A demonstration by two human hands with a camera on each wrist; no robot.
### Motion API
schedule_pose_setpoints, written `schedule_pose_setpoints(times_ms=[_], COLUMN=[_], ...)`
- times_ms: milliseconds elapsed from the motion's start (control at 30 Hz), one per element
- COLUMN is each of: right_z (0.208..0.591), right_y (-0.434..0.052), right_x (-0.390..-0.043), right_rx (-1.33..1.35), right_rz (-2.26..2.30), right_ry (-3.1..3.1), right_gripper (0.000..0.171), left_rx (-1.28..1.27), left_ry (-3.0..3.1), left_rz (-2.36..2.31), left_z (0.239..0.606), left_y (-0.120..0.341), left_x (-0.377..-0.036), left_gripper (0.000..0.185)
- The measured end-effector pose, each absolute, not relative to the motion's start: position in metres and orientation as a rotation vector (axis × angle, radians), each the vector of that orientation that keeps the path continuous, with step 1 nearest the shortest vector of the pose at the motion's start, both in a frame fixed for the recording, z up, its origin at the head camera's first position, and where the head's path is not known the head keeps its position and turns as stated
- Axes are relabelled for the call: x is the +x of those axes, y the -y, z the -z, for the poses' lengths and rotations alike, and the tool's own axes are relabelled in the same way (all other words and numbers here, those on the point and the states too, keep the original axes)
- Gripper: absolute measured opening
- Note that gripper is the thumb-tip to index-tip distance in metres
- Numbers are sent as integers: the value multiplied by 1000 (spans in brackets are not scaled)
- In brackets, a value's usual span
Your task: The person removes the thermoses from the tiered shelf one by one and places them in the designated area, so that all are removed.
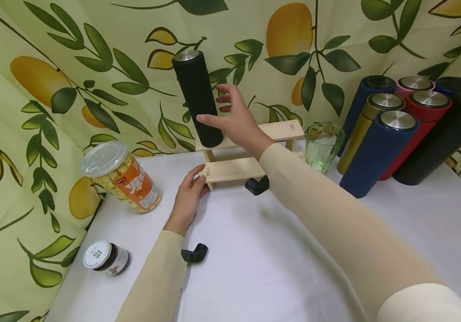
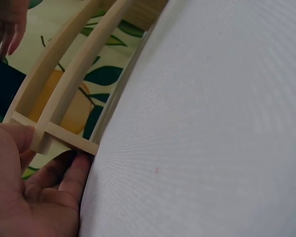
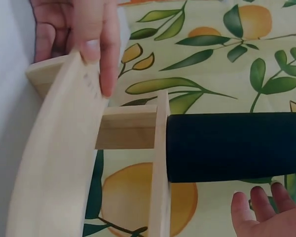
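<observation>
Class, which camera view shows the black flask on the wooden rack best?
The head view: the whole black flask stands upright on the wooden rack, silver cap visible. The right wrist view shows only its lower body; the left wrist view shows just a dark sliver.

Both my arms are in long, close-fitting sleeves of a pale cream, beige-toned fabric, smooth and plain, with no print, buttons or seams I can make out. Each sleeve ends right at the wrist, leaving my left hand (image 1: 188, 197) and my right hand (image 1: 236, 118) bare. I wear no rings, watch or bracelet that I can see. On each forearm sits a small black, angled plastic bracket.
</observation>
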State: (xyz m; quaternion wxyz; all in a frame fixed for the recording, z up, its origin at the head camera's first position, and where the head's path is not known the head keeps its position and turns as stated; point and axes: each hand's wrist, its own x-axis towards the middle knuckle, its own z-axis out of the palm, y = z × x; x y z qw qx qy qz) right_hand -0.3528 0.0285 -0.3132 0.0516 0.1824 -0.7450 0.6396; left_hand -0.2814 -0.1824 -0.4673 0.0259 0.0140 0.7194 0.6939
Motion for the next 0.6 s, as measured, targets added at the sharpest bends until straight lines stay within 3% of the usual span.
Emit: schedule_pose_setpoints(times_ms=[600], right_z=[303], right_y=[-6], right_x=[-377], right_rx=[528], right_rz=[-1973], right_ry=[2174], right_gripper=[88], left_rx=[14], left_ry=[-2253], left_rz=[-2099], left_z=[465], left_y=[181], left_x=[-281], left_gripper=[46])
